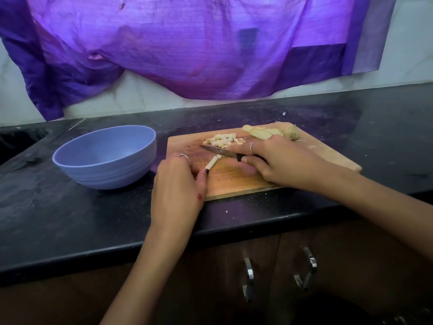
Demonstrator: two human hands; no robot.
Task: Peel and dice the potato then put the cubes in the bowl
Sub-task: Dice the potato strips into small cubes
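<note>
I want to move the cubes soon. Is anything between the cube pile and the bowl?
Nothing visible blocks it. Between the cube pile and the bowl lie only bare cutting board and countertop.

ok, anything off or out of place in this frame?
Mostly tidy. Small pale scraps lie on the black counter in front of the cutting board, off the board. The board sits askew to the counter edge. The blue bowl looks empty; the diced pieces are on the board.
</note>
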